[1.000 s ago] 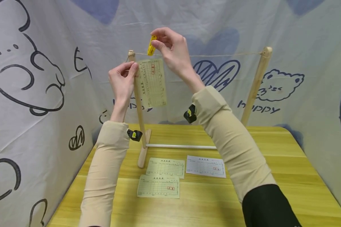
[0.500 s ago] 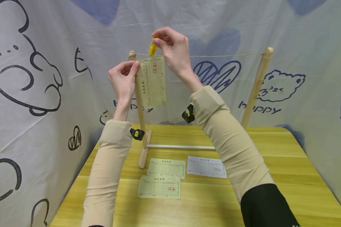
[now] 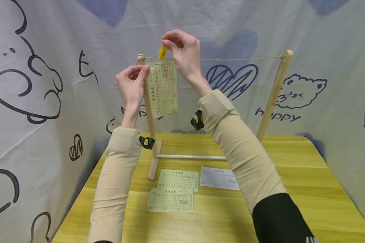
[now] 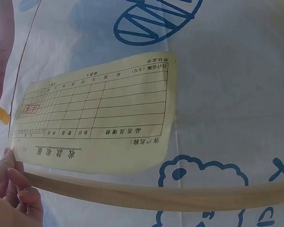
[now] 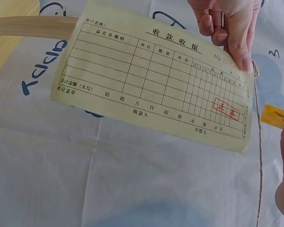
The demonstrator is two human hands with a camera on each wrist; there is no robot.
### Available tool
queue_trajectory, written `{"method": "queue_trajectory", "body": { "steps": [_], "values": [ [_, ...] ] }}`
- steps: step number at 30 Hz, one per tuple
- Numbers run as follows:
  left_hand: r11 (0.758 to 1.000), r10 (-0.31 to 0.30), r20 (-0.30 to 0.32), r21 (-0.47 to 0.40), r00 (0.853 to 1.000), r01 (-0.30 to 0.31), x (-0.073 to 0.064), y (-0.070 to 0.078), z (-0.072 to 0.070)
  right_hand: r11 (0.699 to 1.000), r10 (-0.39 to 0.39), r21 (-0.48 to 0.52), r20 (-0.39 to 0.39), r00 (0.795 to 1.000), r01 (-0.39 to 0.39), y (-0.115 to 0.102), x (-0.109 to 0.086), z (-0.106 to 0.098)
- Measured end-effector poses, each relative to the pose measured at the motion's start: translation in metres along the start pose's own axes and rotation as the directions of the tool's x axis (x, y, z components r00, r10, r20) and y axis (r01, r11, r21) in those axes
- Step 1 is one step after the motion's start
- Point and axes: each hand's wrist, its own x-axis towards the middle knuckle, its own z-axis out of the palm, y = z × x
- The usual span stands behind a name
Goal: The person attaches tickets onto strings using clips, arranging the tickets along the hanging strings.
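In the head view my left hand pinches the upper left corner of a pale yellow receipt slip between thumb and fingers. The slip hangs lengthwise, its top edge just below the string. My right hand pinches a yellow clothespin above the slip. In the right wrist view the end of the clothespin meets the string; whether it grips the string I cannot tell. The receipt slip shows a red stamp there and lies beside the string, apart from the clothespin.
Wooden posts hold the string, with a white rod low between them. On the wooden table lie two yellowish slips, partly overlapping, and a white slip, partly behind my right sleeve. A drawn-on cloth hangs behind.
The slip has risen slightly toward the string and turned more squarely to the head view. The clothespin stays by the string in my right hand; my right forearm has shifted slightly left.
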Motion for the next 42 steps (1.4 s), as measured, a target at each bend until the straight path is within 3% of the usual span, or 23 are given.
{"method": "queue_trajectory", "body": {
  "steps": [7,21,42],
  "values": [
    [1.0,0.022,0.003,0.004,1.0,-0.022,-0.0008,0.0011,-0.0001,1.0,0.012,0.008,-0.012,1.0,-0.012,0.001,0.0014,0.0012],
    [0.996,-0.045,0.02,-0.073,0.999,0.046,0.0029,0.0039,-0.0003,0.994,0.066,-0.094,0.089,0.994,-0.058,-0.0033,0.0047,-0.0004],
    [0.996,0.066,0.026,-0.058,0.998,-0.064,-0.0007,0.0042,-0.0012,0.988,0.113,-0.121,0.099,0.989,-0.1,-0.0058,0.0076,-0.0008]
  ]
}}
